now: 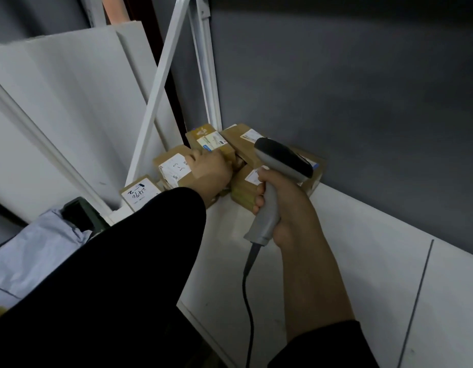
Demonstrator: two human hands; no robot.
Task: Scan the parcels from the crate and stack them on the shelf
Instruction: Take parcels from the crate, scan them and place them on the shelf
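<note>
The parcel [212, 141] I am setting down sits in the back left corner of the shelf [336, 235], label up, on top of the other parcels [174, 168] packed there. My left hand [207, 172] holds it with the fingers curled over its near edge. From that grip I can nudge it square against its neighbours and press the pile tight into the corner, where the grey wall [336, 88] and the white upright [206, 75] brace it.

My right hand [288, 208] is clenched round the grip of the scanner [283, 160], whose head points at the pile and hangs just above the nearest box. I judge it is in hand so that the next scan needs no reaching. Its cable [247, 301] trails down toward me over the shelf's front.

Beyond the shelf's left edge, lower down, lies a pale grey mailer bag [36, 248]. I cannot make out the crate for certain.
</note>
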